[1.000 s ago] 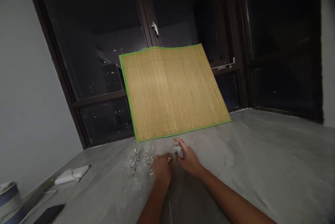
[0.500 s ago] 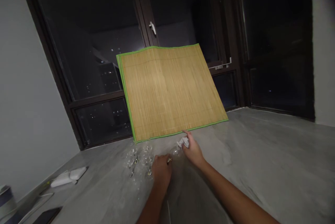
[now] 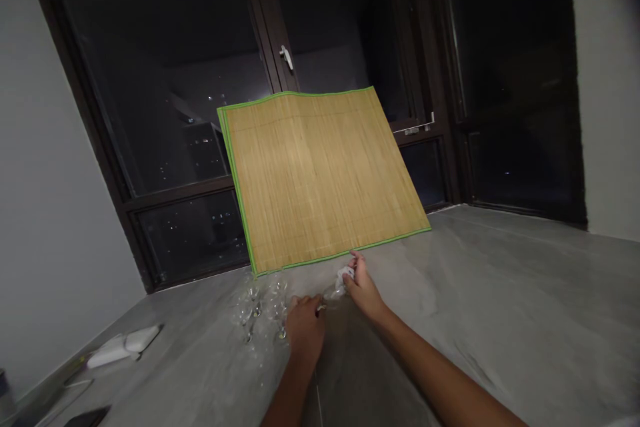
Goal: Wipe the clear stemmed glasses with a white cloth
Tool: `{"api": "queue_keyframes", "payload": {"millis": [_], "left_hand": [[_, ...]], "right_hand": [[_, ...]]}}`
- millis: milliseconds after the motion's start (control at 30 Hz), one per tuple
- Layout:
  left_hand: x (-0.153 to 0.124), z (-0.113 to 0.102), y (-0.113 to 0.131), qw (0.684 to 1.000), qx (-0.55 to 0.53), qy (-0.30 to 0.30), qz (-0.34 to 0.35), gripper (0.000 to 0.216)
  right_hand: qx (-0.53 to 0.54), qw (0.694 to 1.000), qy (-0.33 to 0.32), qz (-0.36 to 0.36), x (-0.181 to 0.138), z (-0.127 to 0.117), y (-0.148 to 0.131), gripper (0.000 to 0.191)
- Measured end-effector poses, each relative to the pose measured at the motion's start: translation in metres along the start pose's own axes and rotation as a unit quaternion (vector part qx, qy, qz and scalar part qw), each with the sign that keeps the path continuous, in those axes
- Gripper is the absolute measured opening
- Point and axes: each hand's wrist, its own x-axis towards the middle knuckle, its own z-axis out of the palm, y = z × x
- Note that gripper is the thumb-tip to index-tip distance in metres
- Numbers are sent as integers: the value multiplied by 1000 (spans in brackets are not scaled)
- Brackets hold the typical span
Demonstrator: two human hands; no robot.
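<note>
As fingers (image 3: pixel 360 264) hold a crumpled wad (image 3: pixel 344 276), clear rounded glassware (image 3: pixel 277 306)

Green-edged bamboo mat (image 3: pixel 325 177) leaning against dark-framed window (image 3: pixel 261 20), bottom edge on grey marbled ledge (image 3: pixel 500 307). White handle (image 3: pixel 286 58) on window's upright post, just above mat; pale window stay (image 3: pixel 415 130) right of mat. Small lights dotting dark glass at left. Near grey left wall (image 3: pixel 50 160): white oblong object (image 3: pixel 117 348) with cord across it (too blurred to name), pale cable (image 3: pixel 70 395), dark flat slab (image 3: pixel 89 418) cut off by bottom edge, part of container (image 3: pixel 5 397) at left edge.
</note>
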Motion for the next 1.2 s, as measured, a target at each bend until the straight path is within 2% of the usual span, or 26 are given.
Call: {"api": "queue_keyframes", "payload": {"millis": [100, 267, 367, 433, 567, 733, 867, 1033, 1200], "left_hand": [[0, 1, 2, 1000, -13, 3, -3, 32], [-1, -1, 1, 999, 13, -5, -42, 24], [-1, -3, -4, 998, 26, 2, -52, 22], [-2, -1, -8, 998, 21, 7, -52, 25], [-3, 5, -15, 999, -6, 23, -47, 34], [-6, 9, -17, 999, -18, 28, 1, 39], [-5, 6, -18, 999, -7, 35, -3, 38], [-4, 3, -17, 1000, -21, 22, 2, 35], [-4, 1, -10, 999, -47, 14, 4, 26]], "right_hand": [[-34, 999, 34, -4, -1, -2, -4, 56], [39, 998, -56, -7, 2, -5, -9, 41], [70, 990, -124, -8, 2, -7, -15, 39], [92, 982, -167, 5, 0, -10, -20, 45], [144, 961, -237, 18, -5, -16, -29, 68], [120, 939, -320, 34, -14, -16, -33, 87], [163, 915, -367, 48, -19, -12, -34, 99], [206, 897, -387, 61, -15, -16, -38, 98], [222, 880, -400, 128, -5, -32, -45, 90]]}}
